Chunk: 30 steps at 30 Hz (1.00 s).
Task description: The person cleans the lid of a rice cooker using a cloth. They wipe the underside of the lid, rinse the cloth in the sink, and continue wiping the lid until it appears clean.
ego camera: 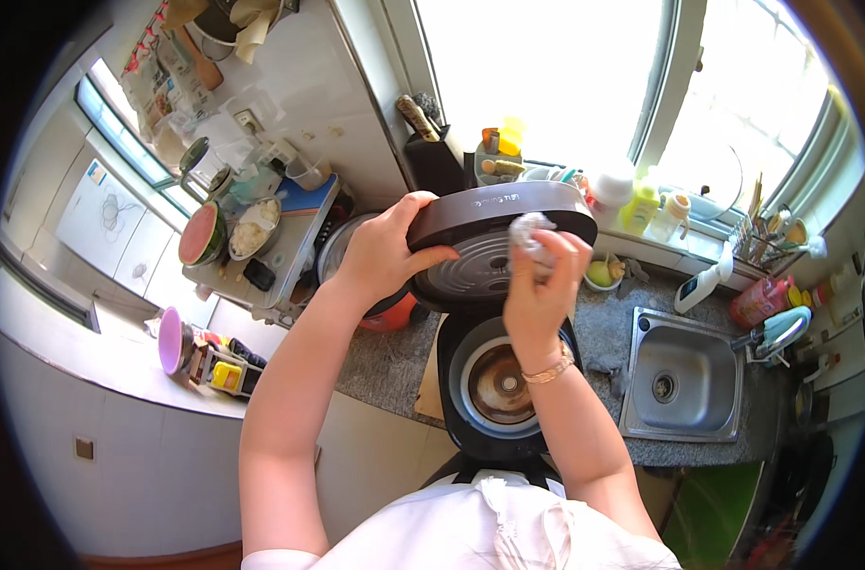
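Note:
A dark Joyoung rice cooker stands before me with its lid (468,265) raised. My left hand (390,249) grips the lid's left edge, thumb on the inner side and fingers over the outer rim. In my right hand (550,278) is a crumpled whitish cloth or wipe (532,235), held at the right part of the lid's underside. Below, the cooker body (450,417) is open with no inner pot in it, and its round heating plate (500,385) shows brown stains. My right forearm hides part of the body's right side.
Right of the cooker is a steel sink (682,424) with a faucet (781,331). A small bowl with green fruit (603,273) sits behind it. Bottles (642,203) line the windowsill. At left are a red appliance (390,313), a cut watermelon (202,235) and a bowl of white food (251,231).

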Available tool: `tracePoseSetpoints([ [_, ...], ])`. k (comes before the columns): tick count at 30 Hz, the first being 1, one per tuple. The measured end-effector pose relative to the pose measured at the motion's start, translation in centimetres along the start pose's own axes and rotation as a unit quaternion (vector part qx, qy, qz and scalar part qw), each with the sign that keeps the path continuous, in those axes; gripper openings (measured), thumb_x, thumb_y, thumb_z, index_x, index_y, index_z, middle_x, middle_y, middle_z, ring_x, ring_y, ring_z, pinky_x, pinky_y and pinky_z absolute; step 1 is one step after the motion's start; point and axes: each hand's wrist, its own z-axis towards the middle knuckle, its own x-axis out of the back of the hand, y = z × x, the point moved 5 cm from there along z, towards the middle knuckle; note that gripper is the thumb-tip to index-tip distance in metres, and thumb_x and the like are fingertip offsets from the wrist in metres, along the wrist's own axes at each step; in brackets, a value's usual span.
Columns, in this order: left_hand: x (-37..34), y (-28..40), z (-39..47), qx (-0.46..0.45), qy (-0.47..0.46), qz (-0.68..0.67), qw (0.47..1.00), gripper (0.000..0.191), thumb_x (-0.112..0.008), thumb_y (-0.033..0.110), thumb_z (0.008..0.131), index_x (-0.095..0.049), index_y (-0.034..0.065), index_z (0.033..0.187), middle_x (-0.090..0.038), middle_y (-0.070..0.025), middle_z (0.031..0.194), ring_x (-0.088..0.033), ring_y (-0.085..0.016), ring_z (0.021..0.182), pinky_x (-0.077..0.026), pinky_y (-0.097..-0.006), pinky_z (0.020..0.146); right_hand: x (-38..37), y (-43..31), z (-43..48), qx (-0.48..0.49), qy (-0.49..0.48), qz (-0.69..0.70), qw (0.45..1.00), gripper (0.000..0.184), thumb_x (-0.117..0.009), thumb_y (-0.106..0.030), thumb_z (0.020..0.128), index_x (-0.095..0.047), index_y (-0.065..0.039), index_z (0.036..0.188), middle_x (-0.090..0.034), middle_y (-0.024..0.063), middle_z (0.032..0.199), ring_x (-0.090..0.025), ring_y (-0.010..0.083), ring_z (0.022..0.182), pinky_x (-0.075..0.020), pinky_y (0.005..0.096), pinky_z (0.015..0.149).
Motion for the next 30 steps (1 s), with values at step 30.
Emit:
tracePoseSetpoints([
  [30, -0.4, -0.3, 0.1, -0.048, -0.104, -0.041, 0.993, 0.066, -0.074, 0.046, 0.09, -0.044, 0.0028, 0.13, -0.071, -0.0198, 0.099, -0.07, -0.042, 0.091, -0.055, -0.0432, 0.078, -1.2, 6.4, -1.4, -0.199, 0.217, 0.051, 0.954, 0.022, -0.065, -0.005, 0.087, -0.056, -0.002, 0.106, -0.057, 0.0159, 0.101, -0.055, 0.0336, 0.099, -0.0448, 0.0423, 0.09],
])
